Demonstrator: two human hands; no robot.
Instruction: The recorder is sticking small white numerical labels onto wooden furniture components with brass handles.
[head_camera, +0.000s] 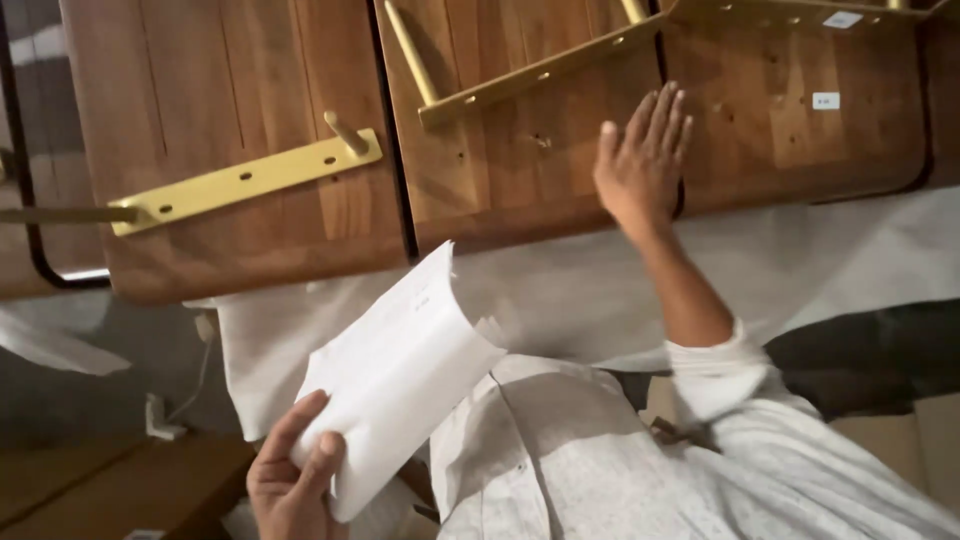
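— White folded paper (395, 375): held by left hand (290, 475), low, near shirt?
— Yes, pinched firmly. Right hand (640, 160) spread wide, flat over wooden panel (520, 150). Seemingly checking step; next probably needed careful aligning with brass bracket (245, 180).

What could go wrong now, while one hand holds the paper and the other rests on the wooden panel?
1. The left hand pinches only the bottom of the folded white paper, so it may bend or slip.
2. The right hand lies flat on the wooden panel near a brass bracket and its peg; moving sideways, it might knock them.
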